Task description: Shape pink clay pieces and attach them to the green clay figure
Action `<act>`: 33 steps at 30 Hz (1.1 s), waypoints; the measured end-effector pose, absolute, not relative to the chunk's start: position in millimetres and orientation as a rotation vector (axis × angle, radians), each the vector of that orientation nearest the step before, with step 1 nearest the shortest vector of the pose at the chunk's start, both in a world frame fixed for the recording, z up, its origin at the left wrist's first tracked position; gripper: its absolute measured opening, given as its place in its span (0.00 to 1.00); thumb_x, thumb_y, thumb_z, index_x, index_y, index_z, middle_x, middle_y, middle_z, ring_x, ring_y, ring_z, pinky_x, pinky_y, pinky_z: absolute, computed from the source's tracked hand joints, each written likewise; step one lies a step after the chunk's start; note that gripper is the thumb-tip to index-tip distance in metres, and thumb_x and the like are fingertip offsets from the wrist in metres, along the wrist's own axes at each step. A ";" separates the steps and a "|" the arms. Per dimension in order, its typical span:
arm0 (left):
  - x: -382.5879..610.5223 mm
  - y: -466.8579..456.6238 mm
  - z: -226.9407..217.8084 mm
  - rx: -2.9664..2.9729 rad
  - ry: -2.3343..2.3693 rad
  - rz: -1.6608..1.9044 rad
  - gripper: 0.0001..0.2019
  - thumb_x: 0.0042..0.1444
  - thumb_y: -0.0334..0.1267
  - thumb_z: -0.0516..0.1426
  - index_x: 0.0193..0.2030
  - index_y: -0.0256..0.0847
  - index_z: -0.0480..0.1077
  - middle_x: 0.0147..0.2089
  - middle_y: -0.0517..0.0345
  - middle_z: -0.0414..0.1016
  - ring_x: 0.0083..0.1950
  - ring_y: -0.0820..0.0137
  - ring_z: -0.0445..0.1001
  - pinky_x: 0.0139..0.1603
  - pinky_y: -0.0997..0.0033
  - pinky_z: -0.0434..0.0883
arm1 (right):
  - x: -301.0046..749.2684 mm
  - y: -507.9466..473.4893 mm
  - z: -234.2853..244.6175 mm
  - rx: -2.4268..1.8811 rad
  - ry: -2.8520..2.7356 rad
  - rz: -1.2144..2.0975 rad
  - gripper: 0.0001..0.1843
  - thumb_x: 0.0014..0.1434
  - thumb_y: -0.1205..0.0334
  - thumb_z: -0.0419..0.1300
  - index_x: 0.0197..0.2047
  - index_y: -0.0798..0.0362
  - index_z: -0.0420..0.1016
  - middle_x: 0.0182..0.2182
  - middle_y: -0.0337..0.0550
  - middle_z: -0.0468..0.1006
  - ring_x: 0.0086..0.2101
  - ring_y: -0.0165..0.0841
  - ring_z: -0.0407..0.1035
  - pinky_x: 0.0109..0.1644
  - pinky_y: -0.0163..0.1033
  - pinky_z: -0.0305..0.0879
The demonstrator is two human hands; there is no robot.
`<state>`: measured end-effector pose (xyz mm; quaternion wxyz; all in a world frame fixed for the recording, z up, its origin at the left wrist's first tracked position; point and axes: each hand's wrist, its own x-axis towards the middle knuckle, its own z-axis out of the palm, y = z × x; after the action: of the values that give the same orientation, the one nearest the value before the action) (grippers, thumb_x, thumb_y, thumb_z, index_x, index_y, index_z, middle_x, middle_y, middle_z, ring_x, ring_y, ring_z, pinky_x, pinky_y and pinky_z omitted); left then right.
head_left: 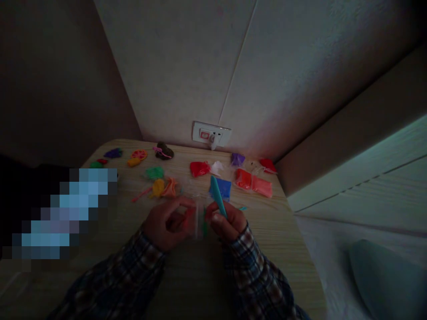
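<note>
My left hand [168, 222] and my right hand [227, 222] meet over the middle of a light wooden table [267, 249]. Both are closed on a small clear plastic packet [196, 221] with red and green clay inside. A teal plastic modelling tool [218, 201] also sticks up and away from my right hand. Just beyond the hands lie a blue clay packet [224, 189], an orange clay piece [170, 187] and a yellow one [158, 186].
Several clay packets and shapes are spread across the far table: red [199, 168], white [216, 167], purple [237, 159], orange-red [253, 182], green [154, 172], a dark lump [164, 151]. A wall socket [211, 133] sits behind. A blurred patch covers the left.
</note>
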<state>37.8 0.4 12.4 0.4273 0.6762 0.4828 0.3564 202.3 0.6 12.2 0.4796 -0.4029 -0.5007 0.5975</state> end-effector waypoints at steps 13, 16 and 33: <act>37.6 31.5 19.7 2.381 1.214 1.185 0.13 0.49 0.35 0.54 0.43 0.38 0.67 0.37 0.57 0.75 0.33 0.72 0.72 0.31 0.77 0.68 | 205.5 26.8 33.9 -1.062 -1.079 1.624 0.10 0.41 0.60 0.65 0.26 0.55 0.70 0.08 0.24 0.54 0.11 0.17 0.43 0.16 0.28 0.33; 38.4 47.4 19.5 2.484 1.161 1.229 0.16 0.49 0.34 0.53 0.47 0.39 0.67 0.46 0.54 0.74 0.43 0.68 0.73 0.41 0.72 0.71 | 205.7 40.2 37.1 -1.067 -1.068 1.576 0.09 0.41 0.60 0.65 0.25 0.55 0.70 0.09 0.25 0.56 0.11 0.18 0.44 0.15 0.28 0.33; 29.1 42.0 20.4 2.202 1.212 1.086 0.17 0.49 0.50 0.58 0.34 0.36 0.68 0.29 0.62 0.70 0.15 0.83 0.52 0.17 0.79 0.54 | 193.7 38.8 22.2 -1.281 -1.430 1.102 0.09 0.49 0.57 0.61 0.22 0.52 0.69 0.12 0.30 0.60 0.14 0.22 0.51 0.18 0.29 0.46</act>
<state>29.1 42.0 20.4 0.2003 0.7879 0.4335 0.3887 193.7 38.8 22.2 0.4474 -0.5173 -0.5778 0.4454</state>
